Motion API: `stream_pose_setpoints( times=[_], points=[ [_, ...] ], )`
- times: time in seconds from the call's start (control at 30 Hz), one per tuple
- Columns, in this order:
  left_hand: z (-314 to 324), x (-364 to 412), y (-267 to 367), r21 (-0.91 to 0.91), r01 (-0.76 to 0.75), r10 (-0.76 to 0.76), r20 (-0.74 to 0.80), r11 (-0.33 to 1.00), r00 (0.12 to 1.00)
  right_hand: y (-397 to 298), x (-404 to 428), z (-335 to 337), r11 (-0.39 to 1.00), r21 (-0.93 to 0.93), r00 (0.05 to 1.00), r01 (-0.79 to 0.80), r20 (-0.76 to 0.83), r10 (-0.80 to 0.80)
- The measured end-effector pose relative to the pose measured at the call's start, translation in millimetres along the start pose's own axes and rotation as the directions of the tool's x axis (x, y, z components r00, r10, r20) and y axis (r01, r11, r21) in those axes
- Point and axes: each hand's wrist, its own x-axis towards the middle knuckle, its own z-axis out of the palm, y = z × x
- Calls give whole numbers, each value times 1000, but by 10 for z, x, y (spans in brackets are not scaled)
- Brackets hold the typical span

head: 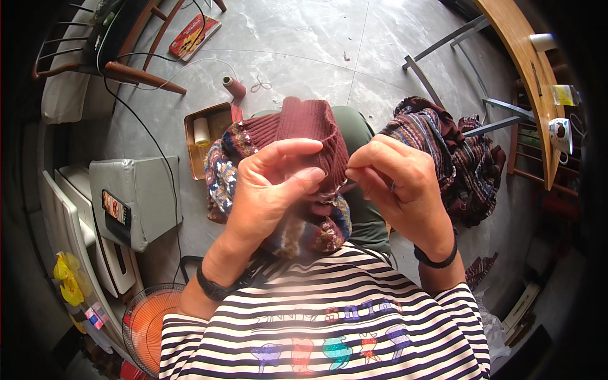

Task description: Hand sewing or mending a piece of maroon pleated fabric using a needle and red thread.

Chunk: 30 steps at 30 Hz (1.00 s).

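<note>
A knitted garment with a maroon ribbed band [306, 118] and a multicoloured patterned part lies across my lap. My left hand [280, 183] is over it, thumb and forefinger curved and apart; whether its other fingers hold the knit is hidden. Just right of the band, my right hand [396, 178] has its thumb and forefinger pinched together on something too small to make out. Pale thread shows along the edge of the ribbing near those fingertips.
A tin box [190, 142] with a white thread spool [201, 132] and a maroon thread cone [234, 88] stand beyond my left side. More patterned knitwear [470, 166] is heaped at right, by a wooden table [527, 61]. A phone [116, 209] rests on a grey stool [156, 199].
</note>
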Motion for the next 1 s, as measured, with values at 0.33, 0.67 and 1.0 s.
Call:
stream_pose_setpoints(
  times=[0.33, 0.67, 1.0],
  points=[
    [-18, 4, 13, -3, -1, 1, 18, 1000, 1000, 32, 3, 119, 996, -82, 996, 39, -80, -46],
    [-52, 6, -23, -1, -17, 17, 32, 1000, 999, 21, 3, 134, 996, -87, 997, 19, -76, -26],
    [-56, -2, -12, -43, -11, 13, 45, 999, 999, 2, 11, 128, 996, -80, 996, 26, -79, -32]
  ],
)
